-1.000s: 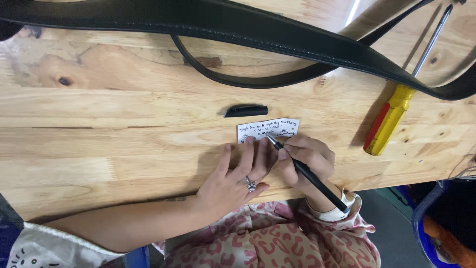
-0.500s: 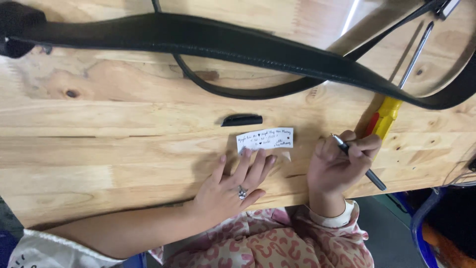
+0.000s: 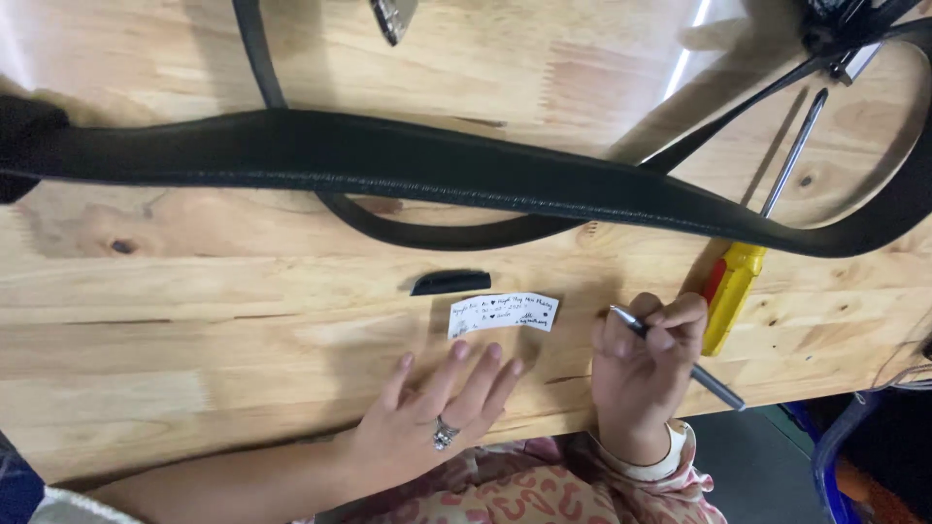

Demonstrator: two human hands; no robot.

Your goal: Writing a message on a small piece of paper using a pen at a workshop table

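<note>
Wooden surface (image 3: 194, 320) w/ black strap (image 3: 388, 160) across it. My left hand (image 3: 437, 412) lies flat, fingers spread, just below the paper slip (image 3: 503, 314). Right hand (image 3: 649, 364) grips pen (image 3: 714, 378), beside slip, near yellow-red screwdriver (image 3: 733, 291). Pen cap (image 3: 449, 282) above slip.

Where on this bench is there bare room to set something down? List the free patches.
Free: the left half of the bench, between the strap and the near edge, left of the left hand. Crowded: around the paper slip, pen cap, right hand with pen, and screwdriver.
</note>
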